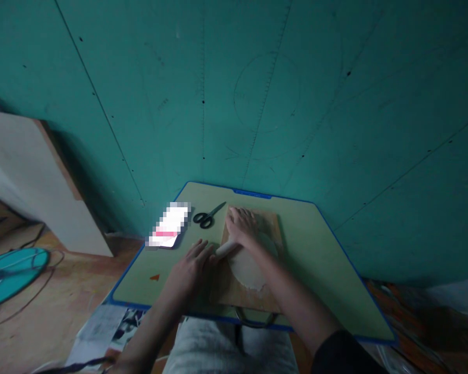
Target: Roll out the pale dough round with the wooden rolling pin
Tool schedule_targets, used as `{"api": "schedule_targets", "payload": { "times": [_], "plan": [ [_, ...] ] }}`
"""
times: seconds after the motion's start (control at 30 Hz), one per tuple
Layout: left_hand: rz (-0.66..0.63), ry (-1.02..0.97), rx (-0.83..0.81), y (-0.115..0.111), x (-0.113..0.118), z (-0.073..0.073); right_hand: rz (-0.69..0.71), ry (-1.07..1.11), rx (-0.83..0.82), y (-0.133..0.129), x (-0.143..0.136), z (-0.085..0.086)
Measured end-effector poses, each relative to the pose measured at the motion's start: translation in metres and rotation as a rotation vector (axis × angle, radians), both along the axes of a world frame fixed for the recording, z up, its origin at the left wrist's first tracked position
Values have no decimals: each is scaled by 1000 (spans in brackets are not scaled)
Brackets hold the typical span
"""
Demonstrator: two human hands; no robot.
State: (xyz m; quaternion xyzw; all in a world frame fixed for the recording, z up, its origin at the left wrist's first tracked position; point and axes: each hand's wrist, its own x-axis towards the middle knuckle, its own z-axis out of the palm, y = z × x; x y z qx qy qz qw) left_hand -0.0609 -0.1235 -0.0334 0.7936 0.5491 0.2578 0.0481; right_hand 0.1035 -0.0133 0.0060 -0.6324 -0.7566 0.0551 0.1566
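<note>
A flattened round of pale dough (246, 271) lies on a wooden board (224, 290), its near edge ragged. Over it, tilted up to the right, is a light rolling pin (224, 250). My left hand (195, 262) rests by the pin's lower left end, fingers stretched out. My right hand (242, 226) lies over the pin's other end with its fingers stretched toward the board's far edge; palm and pin end are hidden. My right forearm covers part of the dough. Black-handled scissors (206, 219) lie left of the board, partly opened, tips pointing away.
A lit phone (170, 224) is on the left of the green, blue-edged table (315, 259). A small orange piece (155, 278) lies near its front left. A green wall (218, 104) stands behind. White panel (42, 176) and teal round object (15, 275) are at left.
</note>
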Motion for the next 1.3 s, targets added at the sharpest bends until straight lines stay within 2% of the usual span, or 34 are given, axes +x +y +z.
{"api": "schedule_targets", "payload": {
  "times": [0.07,0.23,0.37,0.47,0.63,0.83,1.03,1.3],
  "plan": [
    [-21,40,34,0,0,1,40,-30,24,-19,16,-2],
    [-37,166,76,0,5,10,243,-98,108,-84,68,-11],
    [-75,225,100,-3,25,12,250,-96,150,-125,91,-20],
    [-104,261,168,-5,42,8,232,-88,154,-136,92,-26],
    [-66,339,239,4,53,6,226,-72,141,-125,87,-27],
    [13,353,148,27,58,15,236,-115,56,-100,85,-18],
    [25,371,80,48,61,22,265,-115,18,-74,86,-11],
    [8,367,-27,93,62,27,301,-150,-101,-20,86,-4]
  ]
}}
